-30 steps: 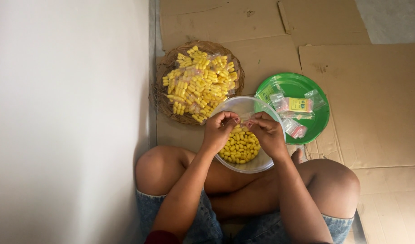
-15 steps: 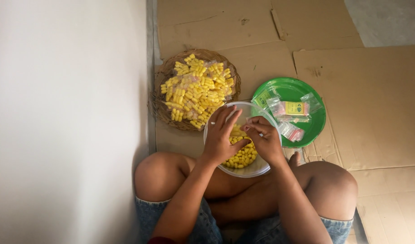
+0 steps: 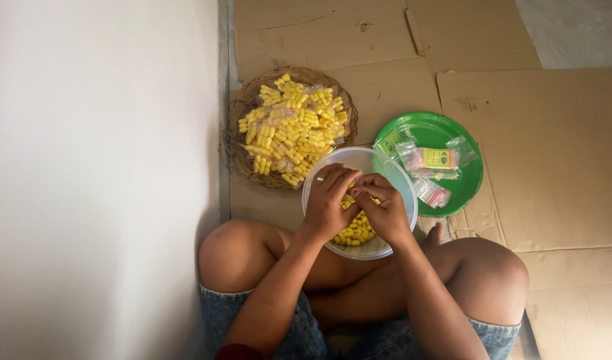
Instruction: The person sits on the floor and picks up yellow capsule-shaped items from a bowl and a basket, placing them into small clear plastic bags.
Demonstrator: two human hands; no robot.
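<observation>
Since a moment ago both hands have closed together over the clear bowl in my lap, left hand and right hand with fingers pinched on something too small to tell. Left of them, a wicker basket is heaped with filled yellow packets; loose yellow capsules remain in the bowl. Right, a green plate holds a few clear pouches, some with small yellow-green labels, on the cardboard floor.

Small clear packets on green plate
</observation>
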